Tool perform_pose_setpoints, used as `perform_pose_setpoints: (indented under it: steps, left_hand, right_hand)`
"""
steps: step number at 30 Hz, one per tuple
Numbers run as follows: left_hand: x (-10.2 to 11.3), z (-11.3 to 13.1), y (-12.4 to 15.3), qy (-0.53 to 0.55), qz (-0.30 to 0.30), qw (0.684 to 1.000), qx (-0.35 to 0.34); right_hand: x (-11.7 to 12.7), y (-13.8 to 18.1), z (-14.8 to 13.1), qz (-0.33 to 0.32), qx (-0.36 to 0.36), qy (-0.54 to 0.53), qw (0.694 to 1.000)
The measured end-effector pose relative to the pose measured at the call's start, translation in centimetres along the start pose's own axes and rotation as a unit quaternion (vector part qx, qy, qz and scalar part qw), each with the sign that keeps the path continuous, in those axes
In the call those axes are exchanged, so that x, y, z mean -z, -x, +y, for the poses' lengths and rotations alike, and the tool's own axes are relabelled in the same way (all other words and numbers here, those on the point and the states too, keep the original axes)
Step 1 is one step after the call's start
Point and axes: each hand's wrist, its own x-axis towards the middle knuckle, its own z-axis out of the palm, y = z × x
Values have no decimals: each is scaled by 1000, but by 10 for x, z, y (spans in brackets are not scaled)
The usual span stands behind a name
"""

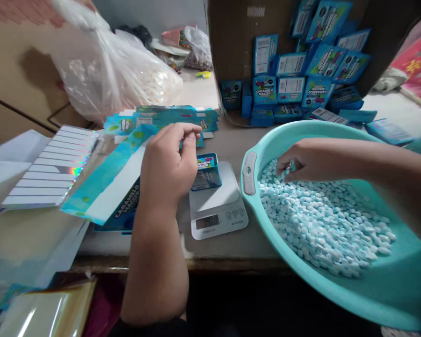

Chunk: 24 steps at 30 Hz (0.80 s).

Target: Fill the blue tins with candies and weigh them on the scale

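My right hand (296,161) reaches into a turquoise basin (337,299), its fingers closed around a few candies (292,165). Beneath it lies a heap of small white and pale blue candies (323,224). My left hand (170,161) is raised beside a kitchen scale (219,215), fingers curled in and thumb against them; whatever they may hold is hidden. On the scale stands a small blue carton (207,180) with "Caramelo Macizo" print. The scale's display (207,221) is lit, seeming to read 790.0 or 190.0. Left of my wrist lie flat printed cartons (126,206), partly covered by my arm.
A brown cardboard box (231,42) at the back holds many blue candy cartons (291,89). Unfolded cartons (161,114) are stacked behind my left hand. A clear plastic bag (126,70) stands at back left. Striped shiny sheets (52,164) lie at left.
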Motion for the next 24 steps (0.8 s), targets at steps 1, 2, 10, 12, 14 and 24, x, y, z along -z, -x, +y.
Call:
perform_pose_setpoints:
  steps: [1,2,10,12,14,24]
  left_hand:
    - [0,0,0,0,5,1000,2]
    - [1,0,1,-1,7,1000,5]
    - [8,5,1,-17,7,1000,21]
    - [11,9,2,-24,7,999,23]
    - [14,14,2,-32,12,999,29]
    - [19,17,3,-62,5,998,1]
  right_hand:
    - [3,0,-2,-15,-6,12,1000]
    - [5,0,-4,-26,-10,23,999]
    - [5,-4,5,16,17,48,999]
    - [3,-3,9,27,21,42,999]
    - [1,-3,10,39,19,38,998]
    - [-4,-9,15,73,40,30,996]
